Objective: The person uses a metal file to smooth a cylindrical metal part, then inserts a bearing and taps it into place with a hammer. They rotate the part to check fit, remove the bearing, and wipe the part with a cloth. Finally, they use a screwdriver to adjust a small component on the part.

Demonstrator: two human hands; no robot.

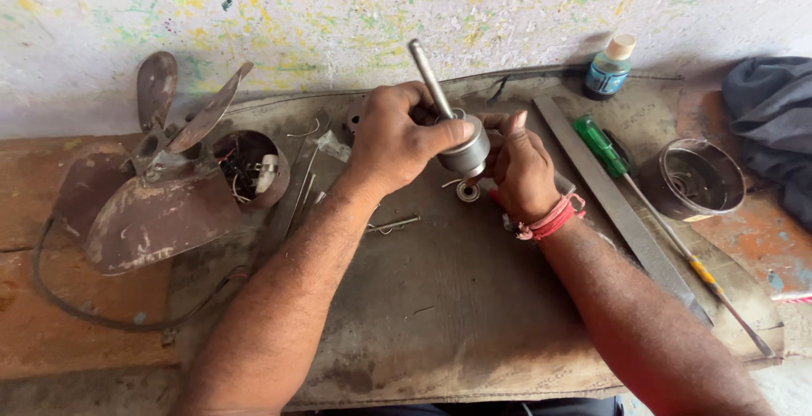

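Note:
My left hand [397, 137] grips a grey metal rotor [465, 150] whose steel shaft [430, 78] points up and away from me. Beside it, my right hand [518, 166] touches the rotor's lower right side, a red thread band on its wrist. Both hands hover just above a worn grey mat [440, 306]. A small round washer or bearing [467, 191] lies on the mat right under the rotor. What the right hand's fingers hold is hidden behind the rotor.
A rusty fan blade set [152, 188] with an open motor housing [249, 166] lies at the left. On the right are a long flat file [613, 205], a green-handled screwdriver [605, 147], a round metal cup [692, 179], a small bottle [609, 68] and dark cloth [774, 120].

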